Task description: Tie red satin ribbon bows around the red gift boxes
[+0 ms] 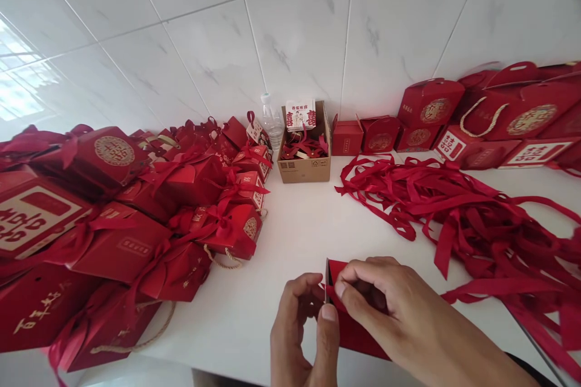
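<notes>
Low in the head view, a red paper gift box (361,338) stands on the white table, partly covered by my hands. My left hand (302,335) is curled at the box's left edge, its thumb against the front of that edge and the other fingers behind it. My right hand (390,302) reaches over the box with thumb and forefinger pinched on a narrow red ribbon (330,291) at the same edge. A short bit of ribbon shows between the two hands. How the ribbon passes through the box's edge is too small to make out.
Tied red gift boxes (186,187) are piled at the left. Loose red ribbons (458,205) lie heaped at the right. Against the tiled wall stand a small cardboard box (305,170), a clear bottle (271,124) and more red boxes (431,106).
</notes>
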### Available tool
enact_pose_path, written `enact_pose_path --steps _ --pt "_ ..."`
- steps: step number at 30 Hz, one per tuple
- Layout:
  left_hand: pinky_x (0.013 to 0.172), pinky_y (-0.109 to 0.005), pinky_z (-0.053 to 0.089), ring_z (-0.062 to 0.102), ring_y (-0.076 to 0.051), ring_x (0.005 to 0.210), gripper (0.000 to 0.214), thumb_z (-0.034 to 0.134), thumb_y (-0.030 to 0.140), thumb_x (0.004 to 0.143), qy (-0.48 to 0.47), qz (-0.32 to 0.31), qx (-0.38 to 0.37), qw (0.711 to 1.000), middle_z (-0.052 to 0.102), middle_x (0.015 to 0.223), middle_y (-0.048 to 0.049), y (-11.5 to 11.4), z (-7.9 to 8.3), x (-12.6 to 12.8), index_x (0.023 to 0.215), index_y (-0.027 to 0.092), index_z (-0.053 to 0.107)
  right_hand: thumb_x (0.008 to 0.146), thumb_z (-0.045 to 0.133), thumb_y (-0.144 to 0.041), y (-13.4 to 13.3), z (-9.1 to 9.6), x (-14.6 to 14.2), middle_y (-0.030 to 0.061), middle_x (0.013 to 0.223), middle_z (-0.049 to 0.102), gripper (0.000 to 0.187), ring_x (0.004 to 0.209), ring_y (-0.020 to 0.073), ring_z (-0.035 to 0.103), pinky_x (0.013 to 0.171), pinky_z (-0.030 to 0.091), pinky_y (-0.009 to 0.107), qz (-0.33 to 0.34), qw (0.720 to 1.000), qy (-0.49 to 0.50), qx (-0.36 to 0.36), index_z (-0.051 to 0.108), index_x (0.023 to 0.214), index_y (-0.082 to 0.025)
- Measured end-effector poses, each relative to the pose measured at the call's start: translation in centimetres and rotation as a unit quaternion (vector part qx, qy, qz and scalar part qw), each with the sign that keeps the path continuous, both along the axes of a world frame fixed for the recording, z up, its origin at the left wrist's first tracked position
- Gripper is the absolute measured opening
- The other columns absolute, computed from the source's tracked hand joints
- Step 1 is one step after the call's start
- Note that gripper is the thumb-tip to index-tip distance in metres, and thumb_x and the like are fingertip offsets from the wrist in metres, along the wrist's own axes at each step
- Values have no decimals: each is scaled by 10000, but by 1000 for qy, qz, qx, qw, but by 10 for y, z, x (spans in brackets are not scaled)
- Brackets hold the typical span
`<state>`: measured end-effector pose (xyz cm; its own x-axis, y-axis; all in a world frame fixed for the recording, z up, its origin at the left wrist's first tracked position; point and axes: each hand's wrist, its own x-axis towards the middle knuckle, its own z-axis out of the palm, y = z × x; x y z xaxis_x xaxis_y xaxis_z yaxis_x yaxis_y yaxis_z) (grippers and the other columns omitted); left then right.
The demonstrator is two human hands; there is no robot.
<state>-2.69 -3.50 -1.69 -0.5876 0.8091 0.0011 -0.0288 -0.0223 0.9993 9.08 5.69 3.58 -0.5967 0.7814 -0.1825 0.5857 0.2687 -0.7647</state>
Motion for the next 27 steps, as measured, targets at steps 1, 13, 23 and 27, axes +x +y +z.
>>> enact_pose_path --steps 1,13,23,27 --pt "780 -258 513 633 -168 811 446 642 615 927 -7 1 -2 1000 681 921 -42 0 1 -1 1127 217 681 1034 407 -520 0 0 -1 12 914 722 388 891 225 669 722 520 321 0 1000 1 -2 679 900 -278" --pt "658 -260 522 620 -162 690 401 784 553 825 -137 -38 -28 990 665 742 -24 12 18 -33 783 178 649 930 614 -257 -5 -16 13 39 1130 674 243 1073 254 656 894 581 393 1 984 52 169 665 1159 -321" --pt "485 -266 534 593 -148 595 287 861 362 668 -207 180 -24 962 626 690 42 -12 3 -112 730 197 635 978 646 -477 -17 -36 47 67 1462 542 461 1358 299 552 989 613 409 -47 975 25 216 537 1416 -381" --pt "475 -265 519 595 -159 614 325 866 376 643 -189 185 -65 962 631 710 31 -24 -11 -123 744 197 614 1020 586 -480 -20 -34 65 53 1430 574 395 1284 267 624 954 626 347 -86 966 28 243 536 1400 -384"
